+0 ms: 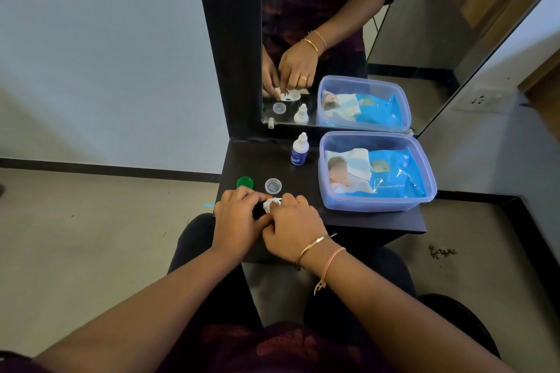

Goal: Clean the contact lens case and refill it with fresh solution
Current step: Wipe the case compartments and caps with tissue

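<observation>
My left hand (236,218) and my right hand (292,222) meet over the front of the small black table (372,219). Between their fingertips sits a crumpled white tissue (269,204), pinched by my right hand. The lens case is mostly hidden under my hands; the mirror reflection shows a white case beneath the fingers, and my left hand holds it. A green cap (245,182) and a clear cap (273,185) lie loose on the table just beyond my hands. The white solution bottle (300,150) with a blue label stands upright at the back.
A translucent purple box (378,204) holding a blue pack of wipes fills the table's right side. A black-framed mirror (333,39) stands behind the table. My knees are under the front edge, and the floor lies on both sides.
</observation>
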